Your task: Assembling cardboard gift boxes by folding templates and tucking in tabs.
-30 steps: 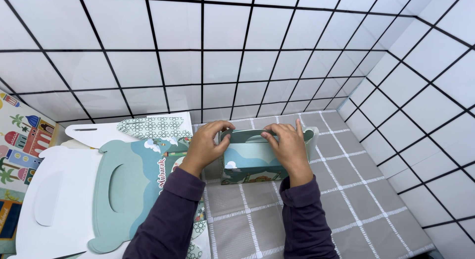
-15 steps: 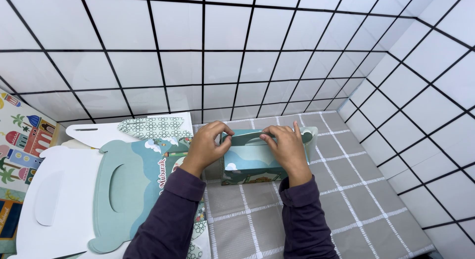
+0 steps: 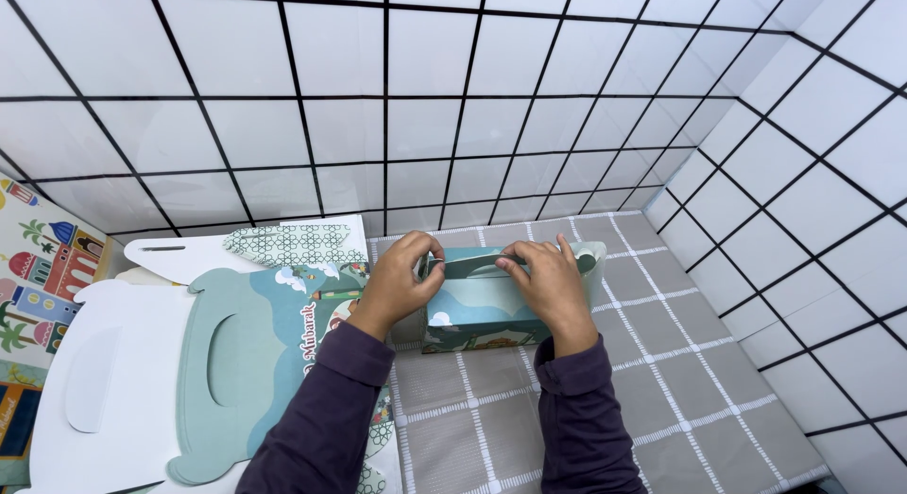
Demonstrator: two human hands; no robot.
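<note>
Both forearms, in dark purple sleeves, reach forward from the bottom edge and converge slightly. The left hand (image 3: 402, 279) is curled, fingers bent inward and thumb pressed toward them in a pinch. The right hand (image 3: 548, 284) lies palm down, fingers bent and pointing left, fingertips close to the left hand's. The wrists stay level, well apart.
</note>
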